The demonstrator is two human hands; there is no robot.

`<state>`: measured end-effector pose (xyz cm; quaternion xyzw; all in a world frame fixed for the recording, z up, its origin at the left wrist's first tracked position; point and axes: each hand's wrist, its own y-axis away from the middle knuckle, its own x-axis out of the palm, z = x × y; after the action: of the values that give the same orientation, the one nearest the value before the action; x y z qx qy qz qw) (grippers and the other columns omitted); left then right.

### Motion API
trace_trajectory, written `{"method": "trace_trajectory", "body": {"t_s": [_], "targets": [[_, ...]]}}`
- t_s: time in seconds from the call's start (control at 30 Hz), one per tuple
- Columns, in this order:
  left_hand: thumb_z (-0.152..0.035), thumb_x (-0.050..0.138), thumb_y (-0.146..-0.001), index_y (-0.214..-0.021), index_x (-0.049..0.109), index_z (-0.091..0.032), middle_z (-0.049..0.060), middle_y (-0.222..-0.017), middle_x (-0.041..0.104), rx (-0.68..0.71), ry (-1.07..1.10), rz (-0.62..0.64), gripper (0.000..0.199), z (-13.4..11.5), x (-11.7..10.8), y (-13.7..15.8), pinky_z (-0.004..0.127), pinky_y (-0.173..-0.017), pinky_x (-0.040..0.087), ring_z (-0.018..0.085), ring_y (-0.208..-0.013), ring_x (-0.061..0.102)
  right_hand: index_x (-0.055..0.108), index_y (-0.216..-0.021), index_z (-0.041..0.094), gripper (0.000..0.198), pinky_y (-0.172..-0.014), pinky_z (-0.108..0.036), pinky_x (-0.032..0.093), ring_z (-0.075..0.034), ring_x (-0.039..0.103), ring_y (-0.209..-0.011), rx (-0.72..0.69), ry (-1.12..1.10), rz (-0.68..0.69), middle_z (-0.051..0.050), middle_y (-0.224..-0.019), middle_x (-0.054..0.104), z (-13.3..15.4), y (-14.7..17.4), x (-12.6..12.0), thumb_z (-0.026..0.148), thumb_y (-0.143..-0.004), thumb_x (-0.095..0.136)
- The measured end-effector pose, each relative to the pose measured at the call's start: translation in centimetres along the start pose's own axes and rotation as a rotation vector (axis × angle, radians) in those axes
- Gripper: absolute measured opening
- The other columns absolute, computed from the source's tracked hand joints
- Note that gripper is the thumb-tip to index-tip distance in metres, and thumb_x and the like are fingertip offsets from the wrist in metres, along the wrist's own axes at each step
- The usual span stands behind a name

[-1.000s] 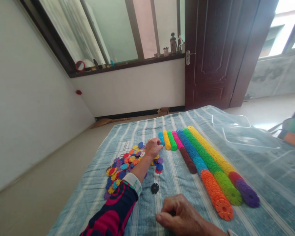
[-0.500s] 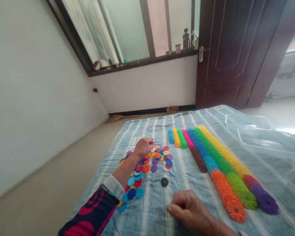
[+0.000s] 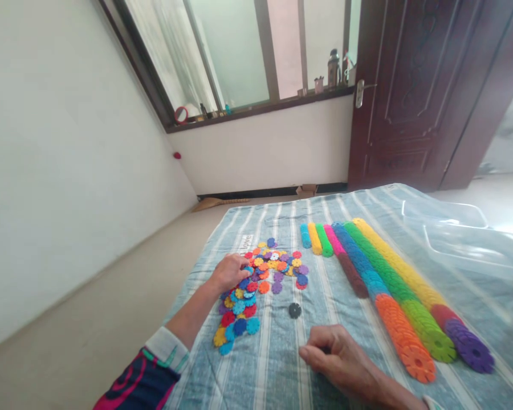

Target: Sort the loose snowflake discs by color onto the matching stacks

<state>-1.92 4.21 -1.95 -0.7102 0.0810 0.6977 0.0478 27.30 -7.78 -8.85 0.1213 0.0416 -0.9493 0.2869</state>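
Observation:
My left hand reaches over the left side of a loose heap of notched plastic discs, its fingers bent together and their tips against the discs. A light-blue disc shows right at the fingertips; whether it is gripped is unclear. My right hand rests curled above the cloth, thumb against the bent forefinger, and whatever it may hold is hidden. Just beyond it lies a single black disc. The heap mixes red, orange, yellow, blue, purple and white discs.
On the right lie long rows of overlapping discs sorted by colour, such as an orange row and a yellow row. Clear plastic bins stand behind them. Striped cloth covers the surface; a door is beyond.
My left hand has drawn back and left from the heap's far side to its left part, uncovering discs there. My right hand keeps its curled pose. The view has shifted slightly.

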Motion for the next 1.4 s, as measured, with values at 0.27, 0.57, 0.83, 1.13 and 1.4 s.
{"method": "trace_trajectory", "body": {"t_s": [0.27, 0.57, 0.83, 1.13, 1.4], "targets": [[-0.023, 0.064, -0.065, -0.067, 0.071, -0.019, 0.002, -0.077, 0.069, -0.067, 0.158, -0.075, 0.009, 0.5, 0.0, -0.1, 0.026, -0.075, 0.045, 0.017, -0.076, 0.061, 0.037, -0.052, 0.02, 0.032, -0.051, -0.024, 0.025, -0.009, 0.034, -0.053, -0.028, 0.006, -0.017, 0.005, -0.053, 0.035, -0.2, -0.1, 0.1, 0.024, -0.078, 0.055], [-0.033, 0.065, -0.06, -0.063, 0.069, -0.016, -0.003, -0.056, 0.06, -0.12, 0.756, -0.05, 0.018, -2.6, -0.7, -2.0, 0.024, -0.056, 0.039, 0.012, -0.056, 0.051, 0.041, -0.051, 0.018, 0.033, -0.048, -0.023, 0.021, -0.008, 0.032, -0.052, -0.034, -0.05, -0.071, 0.006, -0.052, 0.034, -1.0, -0.5, 0.6, 0.024, -0.076, 0.061], [-0.025, 0.062, -0.065, -0.067, 0.074, -0.014, -0.003, -0.056, 0.061, -0.023, 0.74, -0.129, 0.016, -10.2, 1.8, -9.0, 0.023, -0.057, 0.041, 0.012, -0.057, 0.054, 0.043, -0.05, 0.017, 0.033, -0.045, -0.023, 0.02, -0.007, 0.031, -0.05, -0.046, -0.106, -0.049, 0.006, -0.051, 0.035, -0.8, -0.8, 0.6, 0.021, -0.075, 0.063], [-0.016, 0.061, -0.07, -0.076, 0.078, -0.016, -0.001, -0.061, 0.067, -0.015, 0.569, -0.172, 0.018, -12.2, 3.2, -13.3, 0.023, -0.063, 0.043, 0.014, -0.065, 0.061, 0.044, -0.049, 0.016, 0.033, -0.045, -0.022, 0.02, -0.006, 0.032, -0.05, -0.064, -0.103, -0.062, 0.007, -0.051, 0.034, -1.4, -1.1, 0.8, 0.019, -0.075, 0.065], [-0.016, 0.064, -0.072, -0.084, 0.078, -0.017, 0.0, -0.076, 0.073, 0.011, 0.482, -0.178, 0.019, -11.9, 3.5, -13.4, 0.023, -0.073, 0.046, 0.015, -0.078, 0.065, 0.042, -0.051, 0.017, 0.034, -0.046, -0.022, 0.02, -0.006, 0.03, -0.051, -0.011, -0.074, -0.028, 0.007, -0.052, 0.032, -0.9, -1.0, 0.5, 0.019, -0.076, 0.065]]}}
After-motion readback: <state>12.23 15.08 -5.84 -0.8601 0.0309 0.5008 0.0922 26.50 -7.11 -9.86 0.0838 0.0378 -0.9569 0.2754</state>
